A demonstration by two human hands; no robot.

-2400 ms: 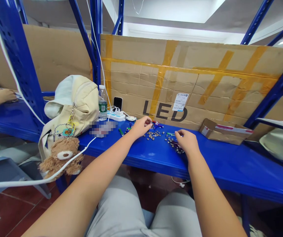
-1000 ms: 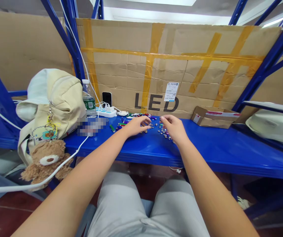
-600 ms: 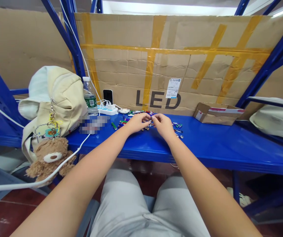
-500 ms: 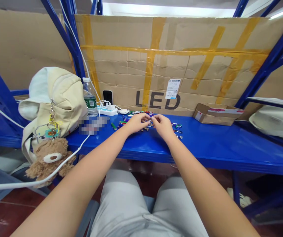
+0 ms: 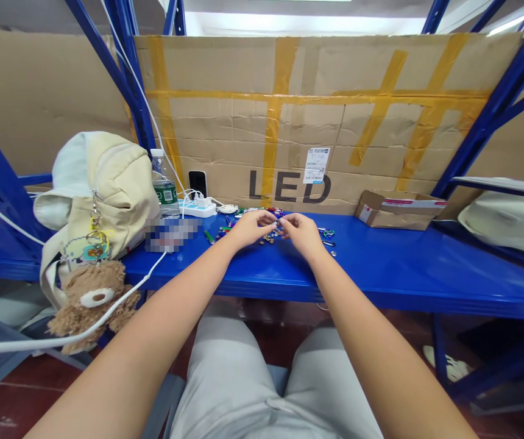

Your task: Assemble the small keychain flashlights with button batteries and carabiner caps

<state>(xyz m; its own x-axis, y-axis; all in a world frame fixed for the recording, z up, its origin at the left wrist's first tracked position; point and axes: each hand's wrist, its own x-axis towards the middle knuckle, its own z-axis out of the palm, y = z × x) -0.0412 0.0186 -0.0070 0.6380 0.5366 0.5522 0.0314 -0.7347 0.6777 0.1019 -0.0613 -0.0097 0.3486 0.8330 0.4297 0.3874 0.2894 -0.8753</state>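
Head view: looking down past two bare forearms onto a blue tabletop (image 5: 381, 262), with a taped cardboard panel (image 5: 225, 134) printed "LED" upright along the back edge.
Left hand (image 5: 253, 227): over the tabletop's left half, fingers bent, thumb and forefinger close with a narrow gap, tips beside those opposite; whether gripping anything, cannot tell.
Right hand (image 5: 302, 233): facing the left one, fingers curled inward, thumb and forefinger pinched together, apparently on a small piece.
Small piece (image 5: 279, 221): at the meeting fingertips, above the left half, nearer the back edge than the front; dark, mostly covered, too tiny to identify.
Round bits (image 5: 268, 239): brownish and silvery, scattered just below the fingertips, toward the front edge.
Clips (image 5: 328, 234): lying just right of the right hand, one with a green loop.
Coloured pieces (image 5: 245, 211): heaped behind the left hand, close to the back edge.
Back left corner: a cream bag (image 5: 127, 177), a water bottle (image 5: 167, 194) and a white power strip (image 5: 198, 208).
Cardboard box (image 5: 396, 210): open-topped, in the right half near the back edge.
Step in hand: by judgement, fine two-handed handling of one piece.
Next move: by judgement, calls for steady fingertips, a light pinch and wrists clear of the loose bits.
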